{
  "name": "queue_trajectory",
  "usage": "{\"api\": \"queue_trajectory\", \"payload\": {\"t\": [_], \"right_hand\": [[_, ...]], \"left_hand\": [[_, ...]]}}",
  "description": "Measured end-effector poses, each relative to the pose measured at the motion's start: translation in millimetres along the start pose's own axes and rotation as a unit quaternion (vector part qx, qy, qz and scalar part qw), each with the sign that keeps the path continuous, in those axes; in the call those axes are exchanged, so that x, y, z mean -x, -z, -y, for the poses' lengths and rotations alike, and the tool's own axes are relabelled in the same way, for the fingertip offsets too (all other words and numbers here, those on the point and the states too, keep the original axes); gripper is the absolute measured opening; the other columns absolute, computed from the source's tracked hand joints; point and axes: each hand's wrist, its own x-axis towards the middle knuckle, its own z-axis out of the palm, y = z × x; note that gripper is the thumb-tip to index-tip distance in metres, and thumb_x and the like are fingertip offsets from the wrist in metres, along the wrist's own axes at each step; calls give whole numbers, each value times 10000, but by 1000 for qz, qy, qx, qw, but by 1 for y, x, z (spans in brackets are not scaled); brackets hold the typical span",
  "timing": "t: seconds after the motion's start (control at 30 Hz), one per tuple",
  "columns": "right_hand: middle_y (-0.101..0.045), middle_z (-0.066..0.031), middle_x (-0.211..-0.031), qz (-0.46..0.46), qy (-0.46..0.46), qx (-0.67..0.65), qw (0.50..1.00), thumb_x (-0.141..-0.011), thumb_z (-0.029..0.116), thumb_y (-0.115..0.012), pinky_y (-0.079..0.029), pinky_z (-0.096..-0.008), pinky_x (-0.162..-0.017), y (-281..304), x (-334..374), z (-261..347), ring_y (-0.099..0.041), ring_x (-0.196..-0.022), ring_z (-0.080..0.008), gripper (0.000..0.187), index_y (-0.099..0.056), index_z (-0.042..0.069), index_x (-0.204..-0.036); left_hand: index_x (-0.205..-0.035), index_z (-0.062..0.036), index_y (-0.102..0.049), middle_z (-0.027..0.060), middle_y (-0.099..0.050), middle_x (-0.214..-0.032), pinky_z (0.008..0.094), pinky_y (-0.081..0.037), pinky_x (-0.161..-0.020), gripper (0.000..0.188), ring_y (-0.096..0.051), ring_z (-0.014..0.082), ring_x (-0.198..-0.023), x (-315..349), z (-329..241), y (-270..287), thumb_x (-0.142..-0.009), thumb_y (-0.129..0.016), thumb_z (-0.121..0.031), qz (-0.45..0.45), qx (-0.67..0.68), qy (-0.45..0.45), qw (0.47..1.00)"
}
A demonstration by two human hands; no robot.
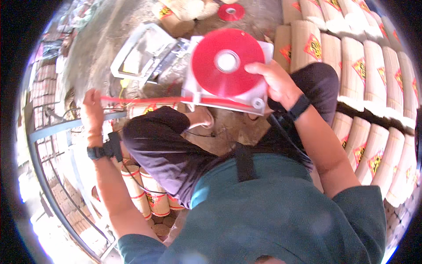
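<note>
A large red roll of tape (206, 57) with a pale hub sits on a white dispenser frame (244, 105) in front of me. My right hand (279, 82) grips its right side, thumb laid over the red face and the other fingers hidden behind. From the dispenser's lower edge a red strip (145, 100) runs taut to the left. My left hand (92, 105) is closed at the strip's far end, beside a metal frame. Both wrists wear black bands.
Stacked bundles of thin sticks (351, 66) with red labels line the right side. A clear-windowed case (140, 50) lies at the upper left, and a smaller red roll (231, 12) is on the floor. A blue-grey metal rack (57, 132) stands left. More bundles (151, 193) sit by my left leg.
</note>
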Motion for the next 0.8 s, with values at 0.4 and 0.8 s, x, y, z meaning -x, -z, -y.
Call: {"api": "queue_trajectory", "payload": {"t": [0.4,0.8], "right_hand": [[-649,-71,-1011,16,-144,199,969,-744,59,-681,-486,-329,-829,22,-62,1,-617,-901,-171,400,-587,1,-1128],[-657,-101,-873,-5,-238,242,941,-742,51,-671,-506,-326,-702,-8,-186,-92,-615,-761,-180,247,-643,-33,-972]], "left_hand": [[-1264,-46,-504,195,-579,-1191,409,-426,-944,515,-519,342,-1144,-99,-11,-57,-843,-613,-323,-8,-41,-42,998],[-1172,-25,-528,233,-649,-949,445,-510,-762,757,-631,386,-905,-155,-32,-161,-787,-527,-676,158,-16,-68,985]]}}
